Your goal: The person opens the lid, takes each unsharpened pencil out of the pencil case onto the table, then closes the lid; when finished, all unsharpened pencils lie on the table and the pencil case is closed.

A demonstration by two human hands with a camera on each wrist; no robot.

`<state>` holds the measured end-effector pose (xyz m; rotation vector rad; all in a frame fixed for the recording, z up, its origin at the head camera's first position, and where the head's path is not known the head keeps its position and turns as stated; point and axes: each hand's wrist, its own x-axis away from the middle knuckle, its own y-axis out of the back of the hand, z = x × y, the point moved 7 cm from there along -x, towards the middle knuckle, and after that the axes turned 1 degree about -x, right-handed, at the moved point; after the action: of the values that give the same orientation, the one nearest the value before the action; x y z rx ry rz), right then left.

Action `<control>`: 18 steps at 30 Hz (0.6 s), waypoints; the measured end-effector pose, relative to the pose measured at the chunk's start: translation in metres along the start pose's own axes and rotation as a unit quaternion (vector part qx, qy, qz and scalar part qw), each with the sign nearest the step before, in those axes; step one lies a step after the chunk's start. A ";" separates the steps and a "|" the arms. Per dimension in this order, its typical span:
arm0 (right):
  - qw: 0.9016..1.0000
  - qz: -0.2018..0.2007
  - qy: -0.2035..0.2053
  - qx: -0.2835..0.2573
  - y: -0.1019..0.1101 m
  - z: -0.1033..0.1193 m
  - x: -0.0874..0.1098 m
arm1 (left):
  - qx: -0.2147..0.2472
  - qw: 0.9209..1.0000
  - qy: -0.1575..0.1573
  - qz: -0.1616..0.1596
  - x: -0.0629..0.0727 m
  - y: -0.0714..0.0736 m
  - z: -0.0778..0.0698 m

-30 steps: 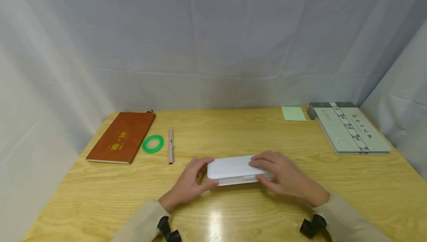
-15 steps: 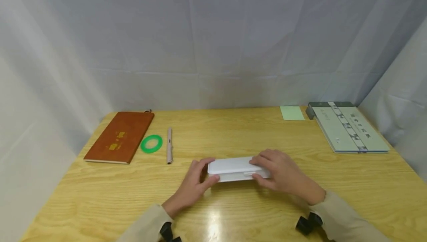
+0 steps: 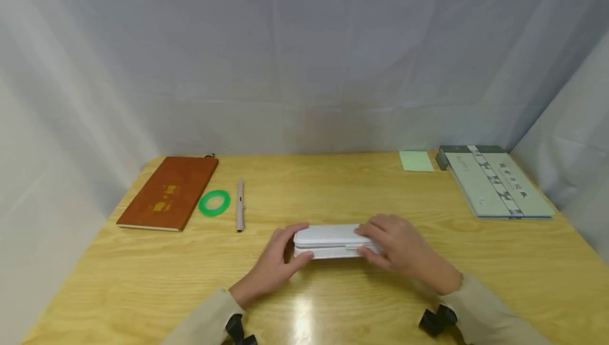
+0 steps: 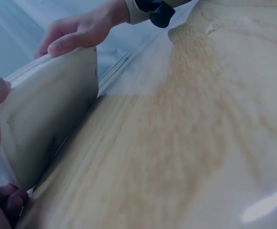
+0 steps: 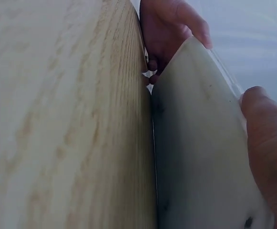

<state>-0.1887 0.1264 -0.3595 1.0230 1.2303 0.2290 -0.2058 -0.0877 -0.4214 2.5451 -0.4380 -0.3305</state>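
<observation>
A white hinged case point(image 3: 323, 235), oblong with rounded corners, is between both hands near the table's front. A thin seam shows between its lid and base, and a small tab sits on its front. My left hand point(image 3: 276, 258) grips the left end, thumb on the front and fingers behind. My right hand point(image 3: 402, 250) grips the right end, fingers over the lid and thumb at the front near the tab. The left wrist view shows the scuffed underside point(image 4: 52, 105) tilted up off the wood, its far edge low at the table. The case's inside is hidden.
On the left lie a brown notebook point(image 3: 171, 192), a green tape ring point(image 3: 214, 203) and a pale pink pen point(image 3: 240, 205). A green sticky note point(image 3: 416, 160) and a pale boxed book point(image 3: 499, 184) lie at the back right. Curtains surround the wooden table point(image 3: 309, 186).
The lid has come down and the gap along the front of the case has narrowed to a seam. The front has tilted up, both hands still holding the ends.
</observation>
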 end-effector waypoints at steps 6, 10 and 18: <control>0.999 0.015 -0.018 -0.031 -0.002 -0.001 0.005 | -0.001 1.000 0.000 0.004 -0.001 0.004 0.002; 0.998 0.020 -0.028 -0.043 -0.001 -0.001 0.010 | -0.016 1.000 -0.021 0.012 0.000 0.003 0.002; 0.999 0.029 -0.018 -0.042 0.007 -0.009 -0.006 | -0.049 0.998 -0.048 -0.008 -0.001 0.005 0.001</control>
<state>-0.1961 0.1312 -0.3496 0.9860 1.1508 0.3046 -0.2085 -0.0921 -0.4193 2.4448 -0.4265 -0.4695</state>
